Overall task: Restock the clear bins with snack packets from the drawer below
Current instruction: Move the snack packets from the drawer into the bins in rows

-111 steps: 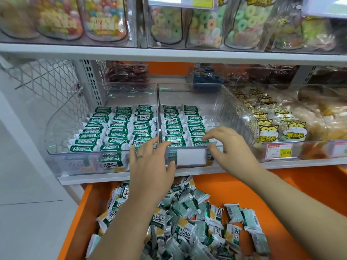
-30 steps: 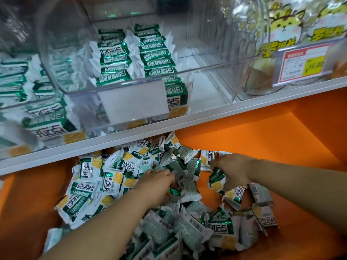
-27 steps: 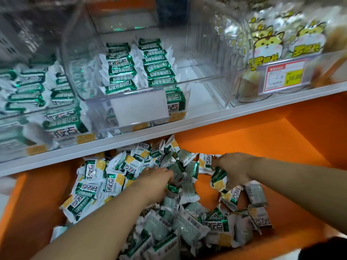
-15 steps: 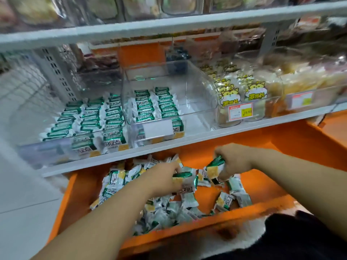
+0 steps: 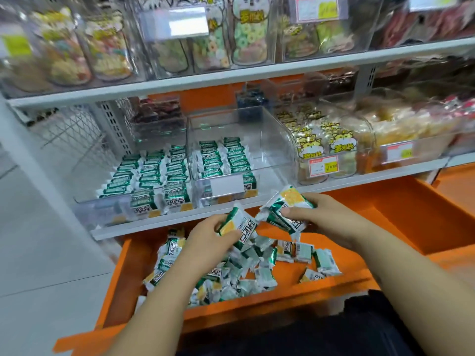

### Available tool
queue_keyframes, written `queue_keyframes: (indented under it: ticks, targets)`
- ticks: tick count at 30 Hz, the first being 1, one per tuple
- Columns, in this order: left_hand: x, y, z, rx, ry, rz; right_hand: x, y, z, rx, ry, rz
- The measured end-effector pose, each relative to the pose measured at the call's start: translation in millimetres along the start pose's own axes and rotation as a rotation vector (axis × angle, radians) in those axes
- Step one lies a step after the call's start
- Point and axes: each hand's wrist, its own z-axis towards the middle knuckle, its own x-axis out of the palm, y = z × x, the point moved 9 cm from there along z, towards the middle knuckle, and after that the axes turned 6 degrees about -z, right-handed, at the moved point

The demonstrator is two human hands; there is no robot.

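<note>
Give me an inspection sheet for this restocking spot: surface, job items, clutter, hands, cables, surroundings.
Surface: white metal shelf above an open orange drawer.
Job's things: loose green-and-white snack packets piled in the drawer; left clear plastic bin holds three rows, middle clear plastic bin two rows, its right side bare.
Clutter: nothing seen.
Grippers: left hand grips a single packet; right hand grips a bunch of packets.
Cables: nothing seen.
Surroundings: cat-logo snack bags to the right; ring sweets on the upper shelf.
</note>
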Motion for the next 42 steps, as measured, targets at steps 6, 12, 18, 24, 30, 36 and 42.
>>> queue_keyframes:
  ticks: [6,12,18,24,30,36,42]
  targets:
    - [-10,-3,4,0.003,-0.039,-0.043,17,7,1,0.008,0.104,0.246]
    - [-9,-6,12,-0.054,-0.011,-0.307,28,19,2,0.013,0.220,0.454]
    - [-3,13,20,-0.217,-0.031,-0.639,29,20,5,0.014,0.207,0.311]
    - [-2,4,18,-0.191,-0.047,-0.790,33,25,5,-0.022,0.148,0.310]
    - [-1,-7,14,-0.085,-0.100,-0.705,38,26,3,0.009,0.129,0.411]
    - [-4,-12,12,-0.030,-0.115,-0.524,36,23,3,-0.044,0.001,0.062]
    - [-8,-18,7,0.038,-0.153,-0.243,45,22,1,-0.080,-0.086,0.086]
